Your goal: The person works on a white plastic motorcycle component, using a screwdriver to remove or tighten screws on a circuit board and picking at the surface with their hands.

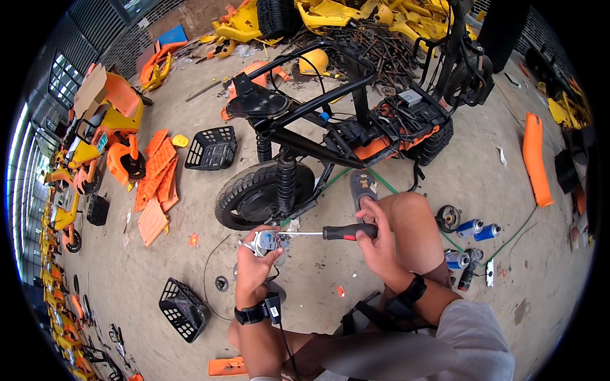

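The left hand (252, 270) is clamped on a small silver-grey round part (267, 241) with a bluish face; the part sits at the far end of that hand, between the thumb, which presses its near right edge, and the fingers on its far left side. The right hand (376, 249) is closed around the butt end of a black-and-red screwdriver (342, 232), whose shaft runs left, nearly level, to the right side of the part; whether the tip touches it is too small to tell. The part thus lies left of the right hand, with the screwdriver spanning the gap. Just beyond the left hand stands the rear wheel (244, 202) of a black motorbike frame (318, 100). A small toothed gear (221, 284) lies on the floor (318, 279) left of the left hand, and to the right of the right hand are 3 blue-and-white spray cans (470, 228) and a drill (469, 272).
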{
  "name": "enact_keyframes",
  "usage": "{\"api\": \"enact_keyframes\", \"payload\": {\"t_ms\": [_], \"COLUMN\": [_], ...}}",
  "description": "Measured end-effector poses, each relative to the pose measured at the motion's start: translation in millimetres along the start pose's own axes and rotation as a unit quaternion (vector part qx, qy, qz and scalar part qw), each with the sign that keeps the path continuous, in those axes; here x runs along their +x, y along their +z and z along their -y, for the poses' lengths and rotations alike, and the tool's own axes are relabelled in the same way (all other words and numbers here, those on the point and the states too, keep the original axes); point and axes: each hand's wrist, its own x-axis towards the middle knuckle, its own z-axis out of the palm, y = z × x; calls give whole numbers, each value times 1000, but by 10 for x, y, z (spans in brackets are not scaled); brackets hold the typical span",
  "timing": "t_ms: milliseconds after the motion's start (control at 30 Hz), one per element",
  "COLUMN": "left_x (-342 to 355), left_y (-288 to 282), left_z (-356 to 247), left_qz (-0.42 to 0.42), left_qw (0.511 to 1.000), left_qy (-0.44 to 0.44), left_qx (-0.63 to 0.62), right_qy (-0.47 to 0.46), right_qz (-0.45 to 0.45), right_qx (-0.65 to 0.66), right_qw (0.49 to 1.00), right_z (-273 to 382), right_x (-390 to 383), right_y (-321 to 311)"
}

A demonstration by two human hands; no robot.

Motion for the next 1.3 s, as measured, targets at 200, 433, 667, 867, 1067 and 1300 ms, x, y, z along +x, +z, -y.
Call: {"api": "enact_keyframes", "payload": {"t_ms": [200,433,667,867,1067,1300], "left_x": [4,-2,-3,-5,-11,-20], "left_y": [16,-24,-27,-48,-42,-39], "left_z": [3,-41,-13,18,37,26], "left_qz": [-12,-20,-32,-34,-34,-36], "left_qw": [1000,1000,999,998,997,995], "left_qy": [-19,-4,15,24,26,25], "left_qx": [-13,-5,-27,-49,-71,-86], "right_qy": [60,20,-85,139,24,30], "right_qz": [9,24,19,59,40,49], "right_qx": [35,15,-37,80,113,64], "right_qw": [998,999,995,985,993,996], "right_z": [7,86,-48,40,76,50], "right_x": [-3,-23,26,-25,14,3], "right_y": [-35,0,13,-4,58,29]}}
